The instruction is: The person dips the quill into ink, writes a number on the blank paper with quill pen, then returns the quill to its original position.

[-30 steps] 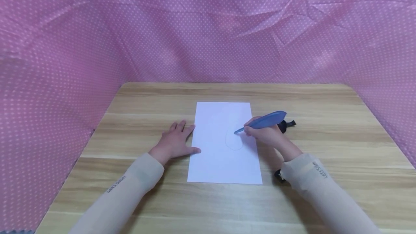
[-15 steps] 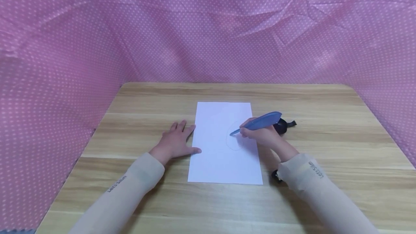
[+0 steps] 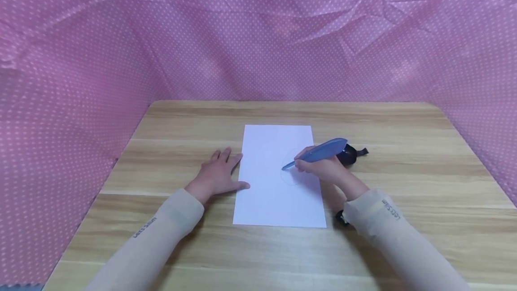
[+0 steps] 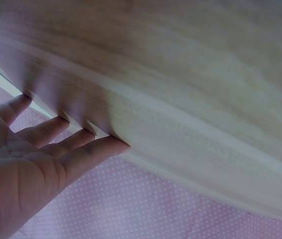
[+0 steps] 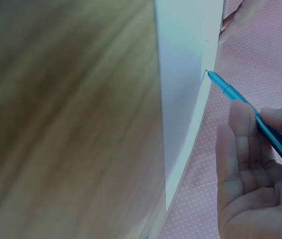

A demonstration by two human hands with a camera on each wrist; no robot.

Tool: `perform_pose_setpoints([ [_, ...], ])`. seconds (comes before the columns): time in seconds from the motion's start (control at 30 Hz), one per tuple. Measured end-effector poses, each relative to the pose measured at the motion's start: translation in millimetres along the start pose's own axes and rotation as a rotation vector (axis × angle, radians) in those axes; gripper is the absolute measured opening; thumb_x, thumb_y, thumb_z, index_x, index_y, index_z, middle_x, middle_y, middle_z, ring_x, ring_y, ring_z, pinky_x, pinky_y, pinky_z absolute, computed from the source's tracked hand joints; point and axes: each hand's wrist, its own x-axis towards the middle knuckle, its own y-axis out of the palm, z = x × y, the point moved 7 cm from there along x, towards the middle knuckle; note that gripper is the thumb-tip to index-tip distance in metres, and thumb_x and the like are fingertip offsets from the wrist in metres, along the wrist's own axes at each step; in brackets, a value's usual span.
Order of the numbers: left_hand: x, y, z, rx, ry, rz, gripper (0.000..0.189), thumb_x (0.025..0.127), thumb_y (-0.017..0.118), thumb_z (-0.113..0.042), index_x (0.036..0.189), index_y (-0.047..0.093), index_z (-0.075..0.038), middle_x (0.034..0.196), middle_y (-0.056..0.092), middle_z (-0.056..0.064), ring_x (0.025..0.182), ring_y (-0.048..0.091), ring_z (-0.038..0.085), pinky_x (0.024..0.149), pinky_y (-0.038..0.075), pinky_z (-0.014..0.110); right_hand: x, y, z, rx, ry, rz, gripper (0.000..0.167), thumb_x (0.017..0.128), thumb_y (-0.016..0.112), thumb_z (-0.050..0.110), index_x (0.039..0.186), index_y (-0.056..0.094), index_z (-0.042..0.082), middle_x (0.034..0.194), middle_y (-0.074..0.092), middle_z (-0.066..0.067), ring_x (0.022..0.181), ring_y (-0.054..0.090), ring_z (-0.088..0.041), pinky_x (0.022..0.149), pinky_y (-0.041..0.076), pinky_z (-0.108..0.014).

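Note:
A white sheet of paper (image 3: 262, 201) lies on the wooden table. Over its right half my right hand (image 3: 323, 167) pinches a blue feather-shaped pen (image 3: 325, 149), its tip on the paper beside a faint rounded line (image 3: 291, 185). In the right wrist view the pen (image 5: 235, 95) slants between thumb and fingers, tip at the sheet (image 5: 183, 59). My left hand (image 3: 216, 176) rests spread at the paper's left edge, thumb and a fingertip over the margin. The left wrist view shows the left hand's fingertips (image 4: 118, 144) pressing on the table surface.
The wooden table (image 3: 424, 160) spreads around the paper. Black straps and a dark rounded device (image 3: 347, 155) sit at my right wrist. Pink polka-dot cloth (image 3: 258, 48) hangs behind the table and along both sides.
My right hand and the pen have slid left and slightly down across the paper. The pen tip now sits further left, at the drawn outline's left side. My left hand has stayed in place.

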Motion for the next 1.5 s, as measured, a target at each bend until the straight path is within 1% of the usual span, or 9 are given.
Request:
perform_pose_setpoints([
  [0.43,-0.1,-4.6,-0.9,0.0,-0.004,0.0,0.098,0.076,0.057,-0.074,0.153,0.025,-0.022,0.157,0.01,0.016,0.14,0.007,0.044,0.097,0.021,0.072,2.9,-0.2,-1.4,0.012,0.006,0.01,0.02,0.087,0.07,0.02,0.1,0.07,0.005,0.086,0.07,-0.006,0.08,0.064,-0.02,0.073,0.05,-0.033],
  [0.63,-0.8,-4.9,-1.4,-0.005,-0.007,0.007,0.098,0.076,0.057,-0.074,0.152,0.025,-0.021,0.157,0.01,0.016,0.14,0.006,0.044,0.097,0.021,0.072,-0.5,-6.7,4.4,0.031,-0.031,-0.012,0.023,0.09,0.068,0.021,0.104,0.067,0.004,0.091,0.071,-0.009,0.085,0.066,-0.021,0.077,0.052,-0.035],
  [0.77,-0.8,-4.9,-1.0,-0.002,-0.005,0.003,0.098,0.076,0.057,-0.074,0.152,0.025,-0.022,0.157,0.01,0.016,0.14,0.007,0.044,0.097,0.021,0.072,-2.4,-15.8,7.0,0.022,-0.038,-0.02,0.028,0.091,0.066,0.027,0.107,0.066,0.005,0.097,0.07,-0.013,0.091,0.066,-0.024,0.083,0.051,-0.04],
  [0.87,-0.6,-4.1,-0.6,0.001,-0.001,-0.001,0.099,0.075,0.057,-0.075,0.152,0.025,-0.022,0.157,0.01,0.017,0.14,0.007,0.044,0.097,0.021,0.072,-2.6,-23.9,6.1,0.025,0.001,-0.046,0.032,0.089,0.068,0.034,0.108,0.066,0.009,0.1,0.07,-0.012,0.094,0.066,-0.024,0.085,0.051,-0.043],
  [0.93,-0.6,-3.3,-0.7,0.003,0.001,-0.002,0.099,0.075,0.056,-0.076,0.152,0.025,-0.022,0.157,0.01,0.017,0.14,0.007,0.044,0.097,0.022,0.072,-2.7,-29.1,7.6,0.045,-0.001,-0.063,0.034,0.089,0.067,0.034,0.111,0.065,0.007,0.102,0.07,-0.014,0.096,0.066,-0.026,0.085,0.051,-0.044],
  [1.0,-1.1,-2.6,-1.1,0.001,0.002,-0.001,0.1,0.075,0.056,-0.076,0.152,0.026,-0.022,0.157,0.011,0.017,0.14,0.008,0.044,0.097,0.022,0.072,-2.5,-33.8,9.1,0.082,-0.009,-0.077,0.035,0.091,0.066,0.031,0.112,0.064,0.004,0.105,0.069,-0.017,0.098,0.066,-0.027,0.085,0.051,-0.043],
  [1.1,-2.3,-2.0,-1.5,-0.004,-0.001,-0.002,0.1,0.074,0.057,-0.076,0.152,0.026,-0.022,0.157,0.011,0.017,0.14,0.008,0.045,0.097,0.022,0.072,-3.3,-41.2,14.4,0.135,-0.061,-0.098,0.035,0.092,0.065,0.026,0.114,0.062,-0.002,0.108,0.066,-0.023,0.097,0.067,-0.026,0.085,0.051,-0.042],
  [1.3,-3.9,-1.5,-2.5,0.002,-0.003,-0.008,0.099,0.075,0.057,-0.075,0.152,0.026,-0.022,0.157,0.012,0.016,0.14,0.008,0.044,0.098,0.022,0.071,-8.1,-61.7,17.8,0.163,-0.1,-0.168,0.042,0.091,0.066,0.031,0.115,0.061,-0.003,0.109,0.064,-0.026,0.09,0.068,-0.017,0.083,0.052,-0.04],
  [1.5,-5.5,-2.8,-4.1,0.003,-0.002,-0.006,0.099,0.075,0.058,-0.074,0.152,0.027,-0.021,0.157,0.013,0.017,0.14,0.009,0.044,0.098,0.022,0.071,-12.9,-81.1,10.3,0.198,-0.059,-0.235,0.051,0.09,0.067,0.035,0.119,0.059,-0.006,0.108,0.067,-0.02,0.091,0.068,-0.013,0.081,0.052,-0.029],
])
